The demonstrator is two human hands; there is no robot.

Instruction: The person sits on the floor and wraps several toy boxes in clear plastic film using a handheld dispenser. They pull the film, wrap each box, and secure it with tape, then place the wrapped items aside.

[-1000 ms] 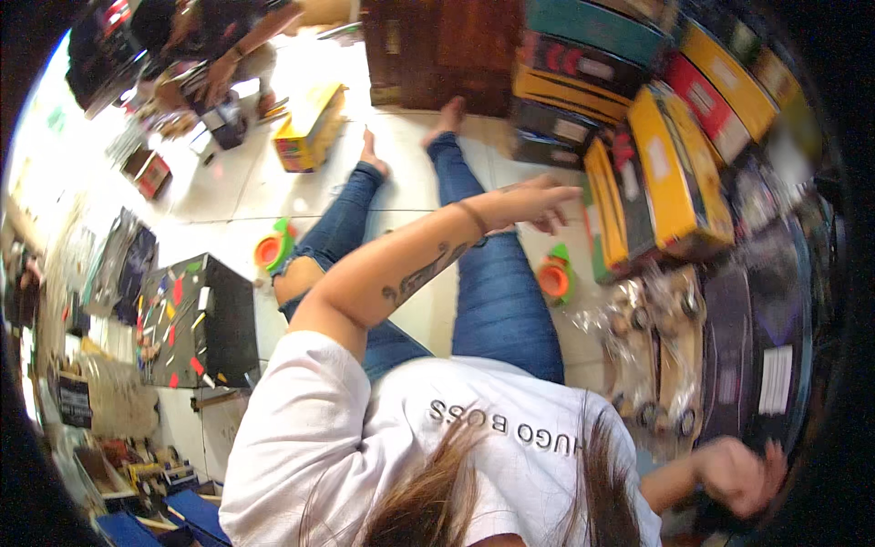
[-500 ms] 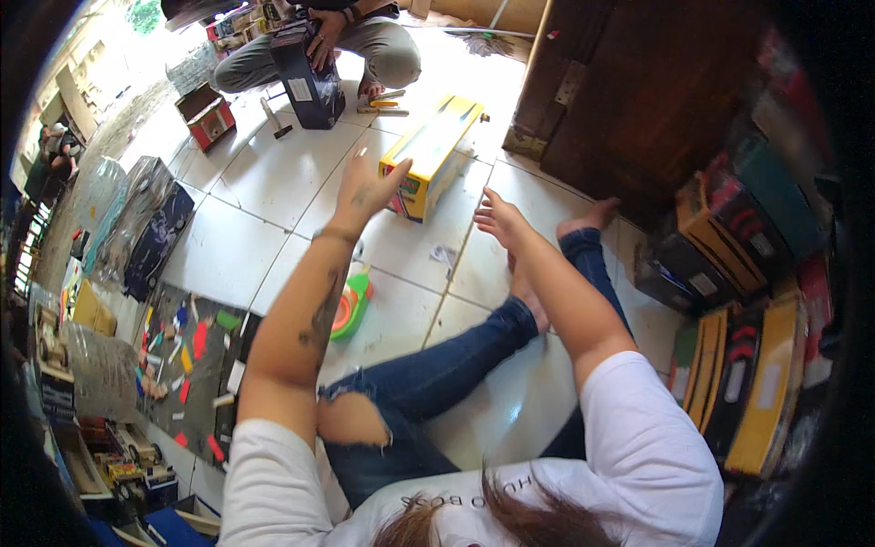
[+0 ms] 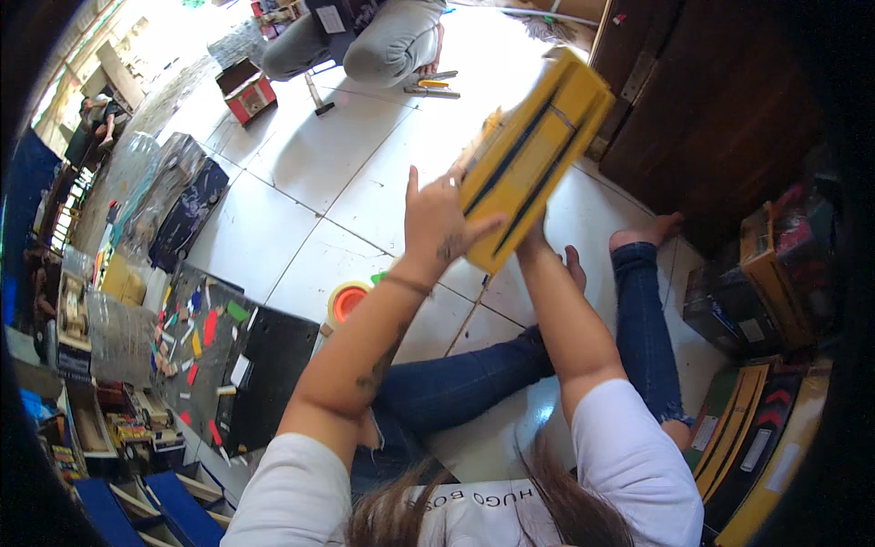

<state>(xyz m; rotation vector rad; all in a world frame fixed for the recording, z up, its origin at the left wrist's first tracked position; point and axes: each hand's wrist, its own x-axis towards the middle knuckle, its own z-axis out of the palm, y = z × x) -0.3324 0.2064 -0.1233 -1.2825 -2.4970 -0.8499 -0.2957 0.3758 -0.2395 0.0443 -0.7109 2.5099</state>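
Observation:
A long yellow box (image 3: 538, 155) with dark stripes along its face is tilted up off the tiled floor in front of me. Against its lower left side is my left hand (image 3: 442, 219), thumb across the striped face and other fingers spread or partly behind the edge. My right hand (image 3: 532, 239) reaches the lower right edge, its fingers hidden by the box. On the floor beside my left forearm lies an orange-centred tape roll (image 3: 348, 301), with a bit of green showing by it.
Across from me a person in grey trousers (image 3: 392, 46) crouches near a hammer (image 3: 319, 98), an open red box (image 3: 246, 91) and a yellow-handled tool (image 3: 433, 84). To the left, a dark board (image 3: 273, 356) carries colourful scraps. Boxes (image 3: 756, 438) stand at right, below a brown wooden door (image 3: 711, 118).
The yellow box was standing on the floor, with my hands apart; now it is lifted and tilted between them. My view has shifted, and the tape roll is partly behind my left arm.

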